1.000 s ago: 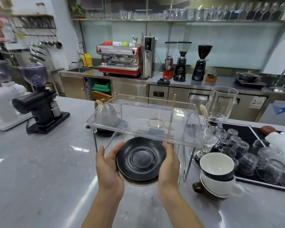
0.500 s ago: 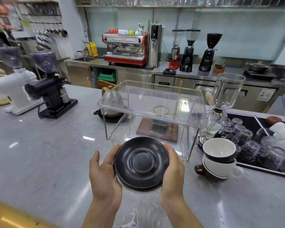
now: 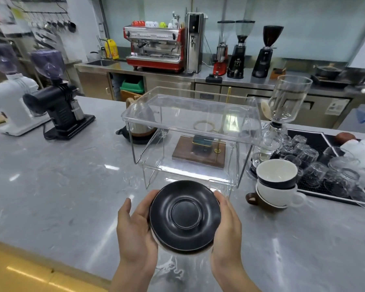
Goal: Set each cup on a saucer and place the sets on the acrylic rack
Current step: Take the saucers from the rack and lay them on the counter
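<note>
The black saucer (image 3: 185, 216) is held flat between both hands, left hand (image 3: 135, 230) and right hand (image 3: 226, 226), just before the acrylic rack (image 3: 190, 114). It should be put down gently so a cup (image 3: 276, 172) fits.

Saucer (image 3: 185, 216) lies before the acrylic rack (image 3: 190, 131); stacked cups (image 3: 277, 182) right of it

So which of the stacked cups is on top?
The black cup with the white inside; it is nested in the white cup with the handle.
</note>
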{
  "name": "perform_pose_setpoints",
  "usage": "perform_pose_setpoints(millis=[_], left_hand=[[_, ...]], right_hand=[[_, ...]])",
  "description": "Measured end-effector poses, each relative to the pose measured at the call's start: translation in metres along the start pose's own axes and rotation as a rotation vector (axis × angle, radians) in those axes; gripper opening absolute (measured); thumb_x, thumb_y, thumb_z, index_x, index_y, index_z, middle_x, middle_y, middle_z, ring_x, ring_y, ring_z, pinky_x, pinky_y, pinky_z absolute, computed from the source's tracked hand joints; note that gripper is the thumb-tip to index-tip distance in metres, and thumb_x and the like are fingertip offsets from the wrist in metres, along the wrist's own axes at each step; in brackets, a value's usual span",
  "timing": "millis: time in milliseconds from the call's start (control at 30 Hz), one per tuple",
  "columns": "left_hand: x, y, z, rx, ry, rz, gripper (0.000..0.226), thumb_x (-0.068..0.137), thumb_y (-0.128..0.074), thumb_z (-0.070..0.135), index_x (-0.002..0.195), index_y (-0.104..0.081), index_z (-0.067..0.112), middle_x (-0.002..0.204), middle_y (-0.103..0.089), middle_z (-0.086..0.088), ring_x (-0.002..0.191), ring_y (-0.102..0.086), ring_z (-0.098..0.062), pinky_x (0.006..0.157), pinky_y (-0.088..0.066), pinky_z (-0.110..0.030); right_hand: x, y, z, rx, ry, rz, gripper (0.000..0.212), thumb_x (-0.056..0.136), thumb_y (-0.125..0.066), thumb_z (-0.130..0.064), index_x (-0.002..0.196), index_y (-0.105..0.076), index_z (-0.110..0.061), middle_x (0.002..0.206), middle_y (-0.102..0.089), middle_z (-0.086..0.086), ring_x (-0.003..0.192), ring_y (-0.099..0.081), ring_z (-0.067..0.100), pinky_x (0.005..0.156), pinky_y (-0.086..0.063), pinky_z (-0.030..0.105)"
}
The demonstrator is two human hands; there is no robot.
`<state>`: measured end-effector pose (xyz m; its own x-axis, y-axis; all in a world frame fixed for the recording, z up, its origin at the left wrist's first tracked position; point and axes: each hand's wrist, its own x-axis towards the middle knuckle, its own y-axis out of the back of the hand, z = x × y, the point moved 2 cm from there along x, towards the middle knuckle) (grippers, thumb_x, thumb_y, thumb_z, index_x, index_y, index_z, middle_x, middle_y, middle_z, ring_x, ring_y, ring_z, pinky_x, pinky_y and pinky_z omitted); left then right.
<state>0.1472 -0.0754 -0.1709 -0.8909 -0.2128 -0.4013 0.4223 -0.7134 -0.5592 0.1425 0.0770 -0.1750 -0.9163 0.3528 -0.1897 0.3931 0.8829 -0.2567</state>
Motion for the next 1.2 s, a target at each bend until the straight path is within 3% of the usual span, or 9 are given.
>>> perform_pose_setpoints(millis=[300,500,700,833,967,1133,1200], left_hand=[[-0.004,0.005,-0.033,0.036,0.095,0.003,0.065,0.102,-0.029,0.054,0.118,-0.074,0.009,0.121,-0.074,-0.014,0.120,-0.064,-0.036,0.110,-0.042,-0.053],[-0.001,-0.006,-0.057,0.094,0.171,-0.016,0.062,0.103,-0.028,0.050,0.123,-0.070,0.010,0.120,-0.075,-0.012,0.120,-0.064,-0.034,0.106,-0.044,-0.049],[-0.001,-0.025,-0.086,0.134,0.272,-0.046,0.058,0.103,-0.030,0.047,0.122,-0.070,0.009,0.118,-0.076,-0.010,0.112,-0.066,-0.031,0.089,-0.049,-0.043],[0.000,-0.040,-0.110,0.194,0.320,-0.065,0.057,0.103,-0.031,0.047,0.123,-0.070,0.010,0.120,-0.075,-0.011,0.115,-0.066,-0.032,0.094,-0.048,-0.045],[0.000,-0.061,-0.130,0.207,0.372,-0.104,0.058,0.103,-0.030,0.047,0.124,-0.069,0.010,0.122,-0.074,-0.011,0.118,-0.064,-0.032,0.102,-0.044,-0.047],[-0.010,-0.094,-0.158,0.228,0.443,-0.127,0.054,0.103,-0.030,0.041,0.125,-0.069,0.011,0.122,-0.074,-0.009,0.108,-0.067,-0.028,0.083,-0.048,-0.040],[-0.017,-0.112,-0.173,0.244,0.464,-0.142,0.052,0.103,-0.030,0.038,0.127,-0.067,0.011,0.124,-0.074,-0.008,0.112,-0.067,-0.027,0.083,-0.049,-0.039]], right_hand=[[-0.009,0.032,0.022,-0.009,-0.059,0.082,0.030,0.105,-0.040,-0.028,0.122,-0.065,-0.031,0.119,-0.067,-0.019,0.117,-0.058,0.001,0.107,-0.041,0.031],[-0.006,0.060,0.033,-0.020,-0.062,0.181,0.033,0.106,-0.039,-0.025,0.126,-0.064,-0.024,0.124,-0.068,-0.011,0.119,-0.059,0.006,0.105,-0.043,0.032],[-0.001,0.094,0.030,-0.023,-0.094,0.296,0.029,0.105,-0.041,-0.023,0.120,-0.065,-0.027,0.115,-0.067,-0.021,0.110,-0.058,-0.006,0.085,-0.043,0.016],[0.003,0.118,0.024,-0.057,-0.102,0.354,0.030,0.105,-0.040,-0.020,0.107,-0.069,-0.030,0.094,-0.073,-0.027,0.094,-0.065,-0.011,0.073,-0.048,0.014],[0.009,0.142,0.016,-0.053,-0.098,0.414,0.029,0.105,-0.042,-0.021,0.107,-0.069,-0.031,0.092,-0.072,-0.030,0.089,-0.065,-0.014,0.077,-0.045,0.016],[0.020,0.183,0.007,-0.046,-0.083,0.492,0.030,0.105,-0.042,-0.021,0.106,-0.070,-0.029,0.095,-0.073,-0.029,0.094,-0.064,-0.013,0.081,-0.046,0.017],[0.025,0.205,0.003,-0.045,-0.085,0.526,0.030,0.104,-0.043,-0.021,0.107,-0.072,-0.028,0.099,-0.074,-0.024,0.095,-0.066,-0.009,0.084,-0.047,0.020]])
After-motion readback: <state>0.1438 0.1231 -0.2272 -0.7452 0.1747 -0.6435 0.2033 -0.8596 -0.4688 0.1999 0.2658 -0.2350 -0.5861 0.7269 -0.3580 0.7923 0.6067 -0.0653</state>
